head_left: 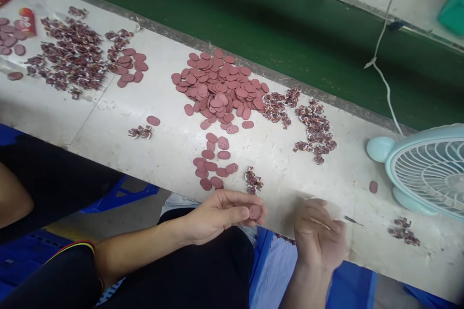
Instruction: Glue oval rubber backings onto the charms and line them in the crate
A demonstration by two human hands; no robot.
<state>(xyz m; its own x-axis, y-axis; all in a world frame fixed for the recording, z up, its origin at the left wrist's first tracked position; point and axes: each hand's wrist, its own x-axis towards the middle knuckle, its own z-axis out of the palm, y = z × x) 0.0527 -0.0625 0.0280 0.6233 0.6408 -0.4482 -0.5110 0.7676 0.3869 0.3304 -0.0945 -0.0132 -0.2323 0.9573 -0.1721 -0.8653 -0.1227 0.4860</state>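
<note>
My left hand (224,213) pinches a flat reddish-brown oval piece (255,212) between thumb and fingers, just over the table's near edge. Small marks show on the face of that piece. To its right is my right hand (319,234), slightly blurred, with the fingers curled in; whether anything is in them cannot be made out. A thin dark pointed object (353,221) shows right beside this hand. Ahead of my left hand lie a small cluster of dark brown-and-white pieces (253,180) and a loose group of oval pieces (216,182).
Farther back sits a big heap of oval pieces (217,82), with dark piles (315,128) to its right. More dark pieces (74,55) lie at the left, near another person's arm (12,193). A light blue fan (431,169) with a white cord (387,89) stands at the right.
</note>
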